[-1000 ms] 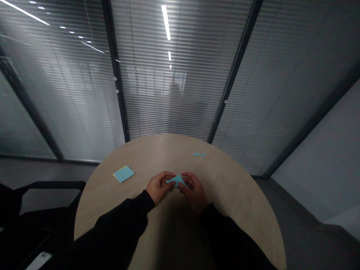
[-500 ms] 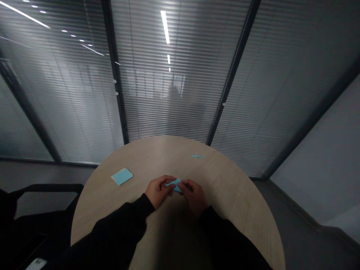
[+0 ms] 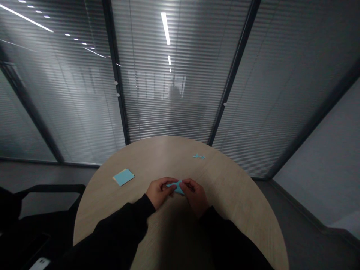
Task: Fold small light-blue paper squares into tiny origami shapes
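Observation:
A small piece of light blue paper [image 3: 178, 188] is held between my two hands, low over the table's middle. My left hand [image 3: 158, 192] pinches its left side between thumb and fingers. On the right side, my right hand [image 3: 195, 195] grips the paper with thumb and fingertips. The fingers cover parts of the paper, so its full shape is hidden. To the left lies a stack of blue paper sheets [image 3: 123, 177] with a yellowish edge showing. Farther off to the right rest small folded blue paper pieces [image 3: 199, 156], touching or nearly so.
The round wooden table [image 3: 168, 150] has its far edge close to a glass partition with blinds [image 3: 174, 112]. A dark chair [image 3: 53, 189] stands at the left. At the lower left, a white object [image 3: 39, 263] is partly visible. A pale wall [image 3: 323, 161] rises at the right.
The whole view has shifted slightly. Both hands still hold the blue paper in nearly the same pose; a little more of it shows beside the right thumb.

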Available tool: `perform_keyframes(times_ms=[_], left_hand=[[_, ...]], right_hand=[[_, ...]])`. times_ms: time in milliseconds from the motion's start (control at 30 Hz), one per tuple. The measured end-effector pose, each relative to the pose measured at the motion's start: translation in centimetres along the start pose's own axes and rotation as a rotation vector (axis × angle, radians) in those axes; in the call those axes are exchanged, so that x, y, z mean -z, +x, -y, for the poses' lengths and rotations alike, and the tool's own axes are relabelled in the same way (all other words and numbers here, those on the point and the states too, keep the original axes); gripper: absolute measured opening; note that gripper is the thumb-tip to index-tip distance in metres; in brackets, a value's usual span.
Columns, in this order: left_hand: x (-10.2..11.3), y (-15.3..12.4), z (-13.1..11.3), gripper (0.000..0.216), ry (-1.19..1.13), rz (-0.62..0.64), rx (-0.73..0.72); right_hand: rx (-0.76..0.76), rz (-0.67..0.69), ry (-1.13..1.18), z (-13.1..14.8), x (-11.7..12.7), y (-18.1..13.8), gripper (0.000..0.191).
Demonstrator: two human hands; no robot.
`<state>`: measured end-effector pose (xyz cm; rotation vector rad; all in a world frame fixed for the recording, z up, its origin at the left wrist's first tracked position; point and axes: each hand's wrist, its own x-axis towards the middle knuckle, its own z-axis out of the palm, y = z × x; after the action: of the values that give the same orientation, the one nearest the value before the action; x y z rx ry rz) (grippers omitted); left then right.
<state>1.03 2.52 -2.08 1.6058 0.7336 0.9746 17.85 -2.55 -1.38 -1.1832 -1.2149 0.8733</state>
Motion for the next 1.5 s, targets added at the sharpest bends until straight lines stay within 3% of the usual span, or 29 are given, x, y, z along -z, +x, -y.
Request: perform_keyframes(times_ms=[233, 567, 767, 1067, 1233, 1500], left_hand=[[0.1, 0.2, -0.1, 0.039, -0.057, -0.025, 0.032], [0.5, 0.7, -0.7, 0.038, -0.251, -0.247, 0.092], [0.0, 0.7, -0.3, 0.045, -0.476, -0.199, 0.209], [0.3, 0.6, -0.2, 0.036, -0.348, -0.233, 0.112], [0.4, 0.5, -0.5, 0.043, -0.368, -0.197, 0.126], [0.3, 0.7, -0.1, 0.041, -0.383, -0.293, 0.119]], right_hand=[[0.007, -0.036, -0.077, 0.4, 0.2, 0.0, 0.028], [-0.065, -0.042, 0.001, 1.0, 0.2, 0.0, 0.025], [-0.071, -0.072, 0.084, 0.6, 0.0, 0.1, 0.027], [-0.075, -0.062, -0.002, 0.8, 0.0, -0.1, 0.024], [-0.071, -0.068, 0.002, 0.8, 0.1, 0.0, 0.023], [-0.039, 0.003, -0.051, 1.1, 0.1, -0.1, 0.023]])
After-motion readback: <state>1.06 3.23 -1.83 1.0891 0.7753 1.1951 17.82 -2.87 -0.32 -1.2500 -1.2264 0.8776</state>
